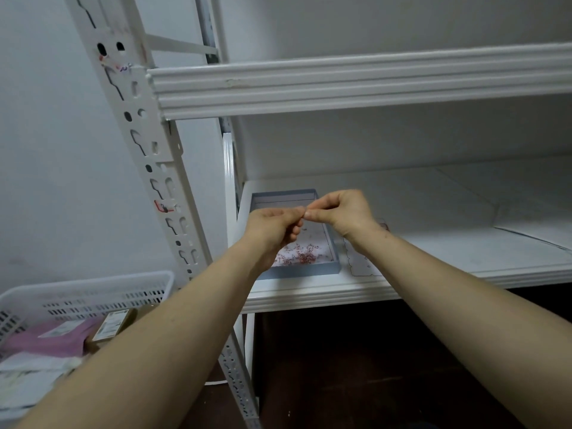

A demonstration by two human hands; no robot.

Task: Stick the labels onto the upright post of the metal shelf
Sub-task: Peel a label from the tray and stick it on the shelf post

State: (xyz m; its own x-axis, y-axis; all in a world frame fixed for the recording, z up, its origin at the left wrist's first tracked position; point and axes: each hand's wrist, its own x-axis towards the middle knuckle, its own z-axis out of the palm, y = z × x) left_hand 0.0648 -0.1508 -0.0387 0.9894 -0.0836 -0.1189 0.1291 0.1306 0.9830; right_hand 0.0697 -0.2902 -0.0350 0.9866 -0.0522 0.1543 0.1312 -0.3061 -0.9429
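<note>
Directly in front of me, above the near shelf board (433, 243), my left hand (272, 230) and right hand (343, 216) meet fingertip to fingertip. Both are curled. Thumb and forefinger of each pinch the same tiny label (305, 213), which is almost hidden by the fingertips, so I cannot read its shape or print.

Just beneath the two hands lies a shallow blue box (305, 269) on the board. A heap of loose labels (301, 255), small and reddish, sits in its near end under my left wrist. Under my right wrist, touching the box's right side, lies a white backing sheet (362, 264) with a cut outline.

Left of my left hand, well apart from it, stands the upright post (136, 119), white and punched with slots. On it, level with my left hand, sits a red-marked label (162, 207). A second small mark (123, 68) shows far higher up, beside the end of the upper beam (340, 85).

Below my left forearm stands a white slotted basket (93, 292) holding pink and white packets.
</note>
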